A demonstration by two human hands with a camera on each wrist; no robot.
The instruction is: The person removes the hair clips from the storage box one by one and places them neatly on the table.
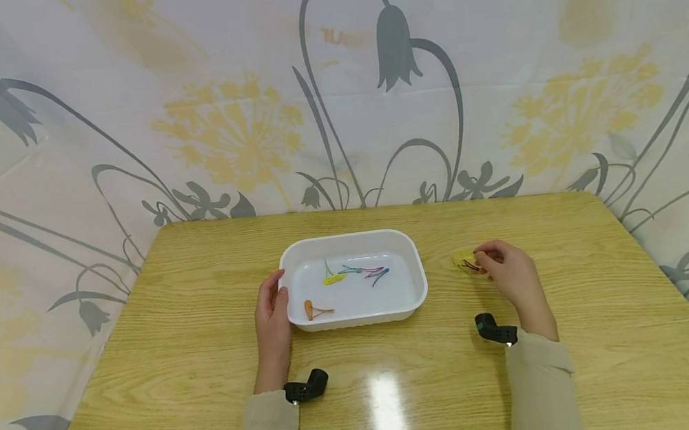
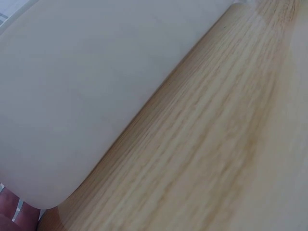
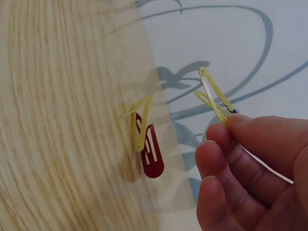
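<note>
A white plastic tray [image 1: 355, 323] stands on the wooden table, its outer wall [image 2: 82, 91] filling much of the left wrist view. My left hand [image 1: 274, 322] holds its left rim, with thumb and fingers at the edge. Inside lie several unsnapped hair clips: an orange one [image 1: 309, 310] at front left, a yellow one [image 1: 335, 279] and a blue one [image 1: 380, 277] farther back. To the right of the tray, my right hand [image 1: 512, 275] pinches a yellow snap hair clip [image 3: 211, 94] between thumb and index finger. Beside it are another yellow clip [image 3: 142, 125] and a dark red clip [image 3: 153, 161], overlapping each other.
The wooden table [image 1: 166, 370] reaches back to a flower-printed curtain [image 1: 230, 60] along its far edge. A black wrist camera [image 1: 308, 386] sits on the left wrist and another black camera [image 1: 494, 331] on the right. Light glares off the tabletop at the front middle.
</note>
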